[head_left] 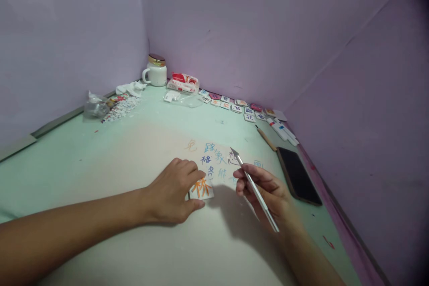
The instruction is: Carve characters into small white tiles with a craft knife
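My left hand (177, 190) holds a small white card (202, 188) with an orange character between its thumb and fingers, low over the pale table. To the right, my right hand (266, 192) grips a silver craft knife (256, 191) like a pen, its blade pointing up and to the left, apart from the card. Blue, purple and orange handwritten characters (219, 156) lie on the table surface just beyond both hands.
At the back stand a white lidded mug (157, 73) and a red-and-white packet (183, 83). Paper scraps (122, 108) and a clear plastic bag (95, 106) lie back left. Small character cards (236, 108), markers (281, 130), a brown pen (267, 138) and a phone (298, 176) line the right.
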A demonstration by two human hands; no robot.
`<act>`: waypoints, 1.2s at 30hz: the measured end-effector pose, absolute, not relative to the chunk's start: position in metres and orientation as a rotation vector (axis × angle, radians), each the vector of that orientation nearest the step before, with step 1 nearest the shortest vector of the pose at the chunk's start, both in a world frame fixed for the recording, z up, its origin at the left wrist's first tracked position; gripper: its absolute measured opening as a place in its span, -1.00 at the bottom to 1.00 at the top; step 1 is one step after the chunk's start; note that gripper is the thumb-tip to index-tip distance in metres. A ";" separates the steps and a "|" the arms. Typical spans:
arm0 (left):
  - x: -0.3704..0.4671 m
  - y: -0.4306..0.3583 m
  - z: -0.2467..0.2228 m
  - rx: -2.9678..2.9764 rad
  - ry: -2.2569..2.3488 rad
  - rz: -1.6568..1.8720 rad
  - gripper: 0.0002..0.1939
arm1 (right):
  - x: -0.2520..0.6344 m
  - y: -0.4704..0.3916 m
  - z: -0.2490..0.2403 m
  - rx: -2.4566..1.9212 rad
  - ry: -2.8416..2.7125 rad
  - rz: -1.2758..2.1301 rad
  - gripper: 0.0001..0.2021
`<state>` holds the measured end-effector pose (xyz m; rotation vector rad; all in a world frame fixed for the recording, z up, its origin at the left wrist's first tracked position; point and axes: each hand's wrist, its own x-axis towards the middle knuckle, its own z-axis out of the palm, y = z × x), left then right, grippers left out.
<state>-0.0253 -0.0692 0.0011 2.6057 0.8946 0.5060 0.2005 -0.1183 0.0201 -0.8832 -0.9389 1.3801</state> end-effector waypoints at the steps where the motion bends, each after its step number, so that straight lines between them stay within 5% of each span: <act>1: -0.025 -0.069 0.001 2.607 0.893 0.508 -0.57 | 0.200 -0.118 0.019 -0.881 -0.939 1.376 -0.74; 16: -0.023 -0.070 0.006 2.594 0.934 0.442 -0.53 | 0.174 -0.136 0.008 -1.187 -1.190 0.968 -0.82; 36: -0.024 -0.072 0.012 2.563 0.936 0.404 -0.60 | 0.180 -0.123 -0.003 -1.206 -1.210 0.968 -0.73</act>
